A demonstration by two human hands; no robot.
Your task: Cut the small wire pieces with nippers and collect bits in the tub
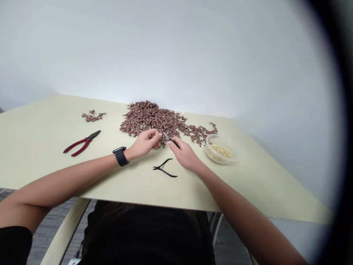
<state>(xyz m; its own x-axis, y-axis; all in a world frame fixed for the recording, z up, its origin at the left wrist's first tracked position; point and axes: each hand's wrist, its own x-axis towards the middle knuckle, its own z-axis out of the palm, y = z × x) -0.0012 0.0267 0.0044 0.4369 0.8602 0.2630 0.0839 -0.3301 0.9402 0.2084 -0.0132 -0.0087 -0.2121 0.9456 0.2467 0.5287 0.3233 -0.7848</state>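
My left hand [145, 142], with a black watch on its wrist, pinches a small brown piece at the near edge of a large heap of small reddish-brown pieces [157, 119]. My right hand [184, 154] grips a thin black-handled tool [168, 137] whose metal tip points at the left hand's fingertips. The piece itself is too small to make out. Both hands rest on the pale yellow table [41, 129].
Small black nippers [164, 168] lie on the table just in front of my hands. Red-handled pliers [81, 142] lie to the left. A small cluster of brown pieces [93, 116] sits at the far left. A clear round tub [219, 149] with yellowish bits stands at the right.
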